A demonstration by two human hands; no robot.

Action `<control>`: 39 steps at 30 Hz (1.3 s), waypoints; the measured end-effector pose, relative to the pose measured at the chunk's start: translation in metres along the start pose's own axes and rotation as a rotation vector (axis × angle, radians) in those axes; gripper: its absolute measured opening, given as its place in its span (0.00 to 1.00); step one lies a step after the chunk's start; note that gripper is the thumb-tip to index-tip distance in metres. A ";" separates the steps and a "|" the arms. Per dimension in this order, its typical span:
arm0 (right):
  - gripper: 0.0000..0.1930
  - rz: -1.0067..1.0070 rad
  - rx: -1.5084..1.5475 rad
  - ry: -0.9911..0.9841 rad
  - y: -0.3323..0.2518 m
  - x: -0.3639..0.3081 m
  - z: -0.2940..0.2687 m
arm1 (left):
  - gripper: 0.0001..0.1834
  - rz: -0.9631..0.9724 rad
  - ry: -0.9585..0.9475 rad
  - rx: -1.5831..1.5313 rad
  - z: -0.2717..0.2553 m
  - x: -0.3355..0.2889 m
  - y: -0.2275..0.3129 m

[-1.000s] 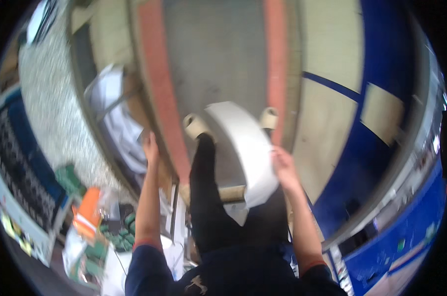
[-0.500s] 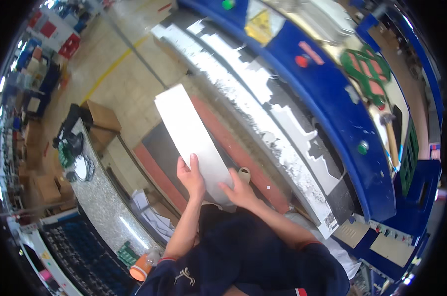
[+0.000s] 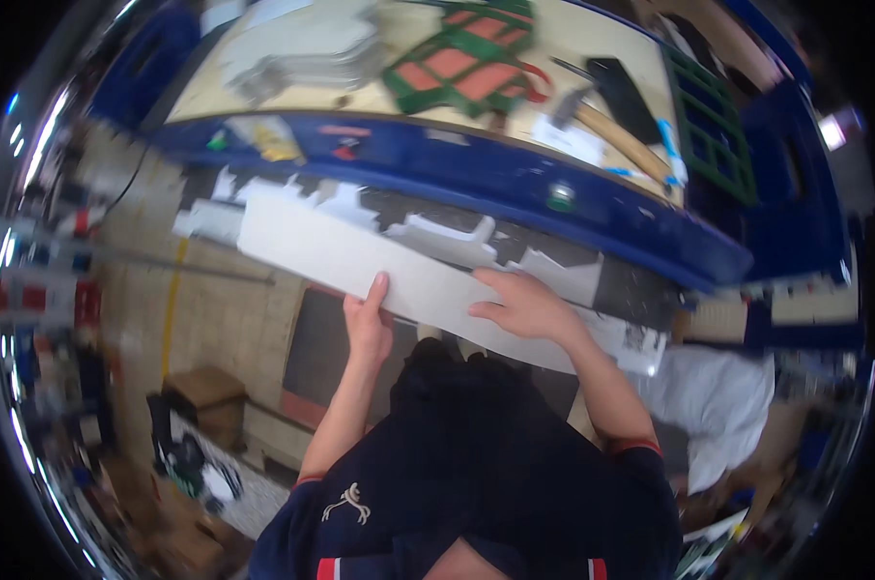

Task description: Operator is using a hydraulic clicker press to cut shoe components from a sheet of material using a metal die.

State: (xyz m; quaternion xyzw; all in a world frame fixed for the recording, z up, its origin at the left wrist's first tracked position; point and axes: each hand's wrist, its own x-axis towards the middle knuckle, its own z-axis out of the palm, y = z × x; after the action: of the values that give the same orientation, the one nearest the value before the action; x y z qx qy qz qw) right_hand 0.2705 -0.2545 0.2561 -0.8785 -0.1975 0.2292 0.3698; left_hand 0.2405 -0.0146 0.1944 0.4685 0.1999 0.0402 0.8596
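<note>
A long white strip of sheet material (image 3: 307, 246) stretches across in front of me, its left end farther away than its right. My left hand (image 3: 370, 329) is closed on its near edge, thumb on top and the other fingers mostly hidden beneath. Towards the strip's right part, my right hand (image 3: 534, 309) grips it, with thumb and forefinger lying across the upper face. Under and beyond the strip, ragged white offcuts (image 3: 447, 240) lie on a dark machine bed (image 3: 626, 290).
A blue machine beam (image 3: 399, 159) runs across beyond the bed, with a green button (image 3: 560, 197) on it. Behind it, a pale table (image 3: 360, 100) bears a green-and-pink cutting die (image 3: 466, 63), a wooden-handled hammer (image 3: 621, 140) and stacked grey-white sheets (image 3: 307, 48). White crumpled material (image 3: 713, 401) hangs at right.
My view and body have turned right to face the machine. The white strip, held in both hands, has swung from pointing away to lying crosswise over the bed's near edge.
</note>
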 end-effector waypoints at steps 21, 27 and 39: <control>0.18 0.639 0.694 0.679 0.248 -0.165 0.093 | 0.23 -0.438 0.073 0.277 -0.083 0.070 -0.078; 0.27 0.637 0.724 0.539 0.233 -0.110 0.104 | 0.18 -0.247 0.225 0.260 -0.048 0.030 -0.099; 0.15 0.540 1.381 0.277 0.232 -0.122 0.102 | 0.48 0.096 -0.164 -0.634 -0.008 0.019 -0.079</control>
State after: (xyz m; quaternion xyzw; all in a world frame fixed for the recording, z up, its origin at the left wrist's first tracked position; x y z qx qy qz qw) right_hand 0.1560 -0.4111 0.0525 -0.4858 0.2616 0.2709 0.7888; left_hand 0.2458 -0.0480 0.1199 0.1880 0.0852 0.1031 0.9730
